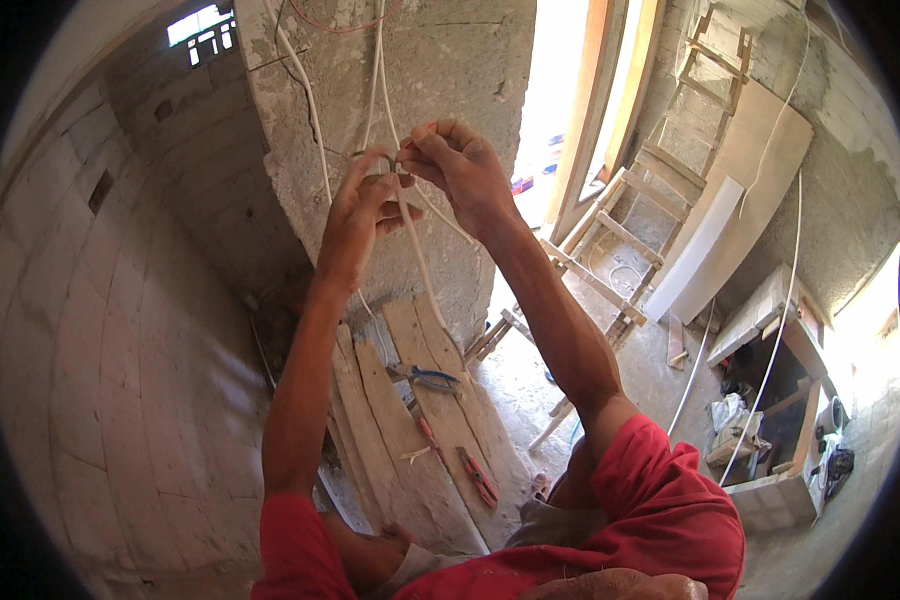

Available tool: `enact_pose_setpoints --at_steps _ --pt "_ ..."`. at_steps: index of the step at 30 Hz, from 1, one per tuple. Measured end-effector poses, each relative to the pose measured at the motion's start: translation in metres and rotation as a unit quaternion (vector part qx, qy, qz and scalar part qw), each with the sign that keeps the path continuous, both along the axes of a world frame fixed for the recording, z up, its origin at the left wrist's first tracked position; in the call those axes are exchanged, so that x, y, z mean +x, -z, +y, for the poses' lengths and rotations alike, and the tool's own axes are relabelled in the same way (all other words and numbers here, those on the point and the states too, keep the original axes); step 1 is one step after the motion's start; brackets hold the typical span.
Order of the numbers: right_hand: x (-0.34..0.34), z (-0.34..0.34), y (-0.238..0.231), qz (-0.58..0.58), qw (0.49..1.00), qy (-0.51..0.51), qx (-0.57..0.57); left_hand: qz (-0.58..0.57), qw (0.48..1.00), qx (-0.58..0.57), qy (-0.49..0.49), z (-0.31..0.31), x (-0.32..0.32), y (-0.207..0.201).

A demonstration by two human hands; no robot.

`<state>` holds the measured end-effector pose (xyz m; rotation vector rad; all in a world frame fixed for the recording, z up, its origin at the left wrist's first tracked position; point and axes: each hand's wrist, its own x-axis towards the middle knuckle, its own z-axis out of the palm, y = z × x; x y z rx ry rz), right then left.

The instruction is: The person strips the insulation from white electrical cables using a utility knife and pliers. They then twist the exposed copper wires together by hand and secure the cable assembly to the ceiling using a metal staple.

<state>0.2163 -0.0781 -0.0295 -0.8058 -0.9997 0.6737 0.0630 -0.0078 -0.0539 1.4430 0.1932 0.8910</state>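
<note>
Holds up a slim, off-white cable (417,248) at the far centre, before a rough concrete pillar (470,60); looks smooth and gently bowed, slanting down toward wooden planks (420,405). Has thumb and forefinger of the right hand (462,175) pinched together at the cable, cannot tell exactly on what; has fingers of the left hand (353,218) apart and curled beside it, cannot tell whether gripping. Hides a short stretch of cable behind the fingers. Has other white cables (311,95) hanging close by, left. Bears, on the planks below, blue-handled pliers (433,379) and, nearer, red-handled pliers (480,480). Shows, far right, a wooden ladder (673,167) beside a tan board (782,155).
</note>
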Motion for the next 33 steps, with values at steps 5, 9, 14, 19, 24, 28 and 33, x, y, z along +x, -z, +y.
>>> enact_pose_setpoints --at_steps 5,9,14,19,24,28,33 --pt "0.003 0.001 0.002 -0.042 0.999 -0.010 0.006 -0.005 1.000 -0.027 0.008 0.018 -0.004 0.003" --pt "0.005 -0.001 0.004 0.005 0.999 -0.053 0.000 -0.025 0.998 -0.048 0.042 0.023 -0.003 0.000" --pt "-0.003 -0.002 -0.003 0.073 0.994 -0.079 0.037 -0.128 0.982 -0.114 0.074 0.021 -0.001 0.003" --pt "-0.015 0.000 -0.006 0.102 0.986 -0.103 0.085 -0.116 0.981 -0.089 0.124 0.035 -0.007 0.008" --pt "-0.002 -0.002 -0.001 0.017 0.998 -0.051 0.042 -0.029 0.999 0.004 0.042 0.005 -0.006 -0.013" --pt "-0.005 -0.003 -0.004 0.023 0.997 -0.072 0.016 -0.028 0.996 0.042 0.073 0.020 -0.013 0.001" --pt "-0.010 -0.002 -0.003 0.084 0.982 -0.165 -0.029 -0.097 0.986 -0.057 0.123 0.018 -0.014 0.004"
